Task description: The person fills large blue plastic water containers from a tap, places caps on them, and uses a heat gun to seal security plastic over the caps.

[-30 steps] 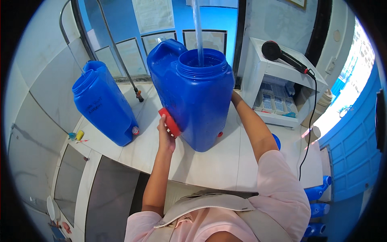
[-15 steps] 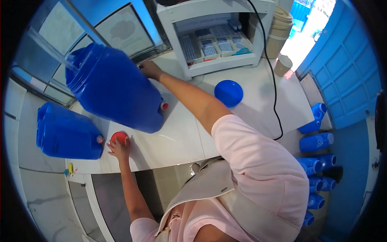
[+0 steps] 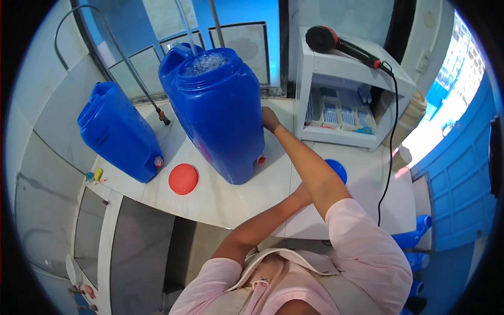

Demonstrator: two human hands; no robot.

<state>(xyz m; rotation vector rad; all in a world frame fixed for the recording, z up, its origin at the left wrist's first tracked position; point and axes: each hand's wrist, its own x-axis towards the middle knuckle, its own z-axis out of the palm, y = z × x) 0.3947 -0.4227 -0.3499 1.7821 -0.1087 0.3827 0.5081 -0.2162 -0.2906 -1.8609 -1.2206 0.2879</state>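
Note:
A large blue jerrycan (image 3: 223,121) stands uncapped on the white counter, with bubbling water at its mouth and a stream coming in from above. A spigot (image 3: 261,158) with a red end sits low on its side. My right hand (image 3: 270,119) is at the jerrycan's far right edge, curled; its fingertips are hidden. My left arm crosses beneath the right forearm, which covers most of my left hand (image 3: 305,193), near a blue round lid (image 3: 337,170). A red round lid (image 3: 183,179) lies between the large jerrycan and a smaller blue jerrycan (image 3: 121,134).
A white shelf unit (image 3: 338,137) holding trays of packets stands at the back right, a black-and-red corded appliance (image 3: 341,46) on top. Its black cord (image 3: 392,152) hangs over the counter (image 3: 252,202). A curved hose (image 3: 118,50) is at left. Several blue containers (image 3: 415,236) stand on the floor.
My left hand has let go of the red lid and swung right, under my right arm, to the blue lid. My view has turned; the right hand stays beside the large jerrycan.

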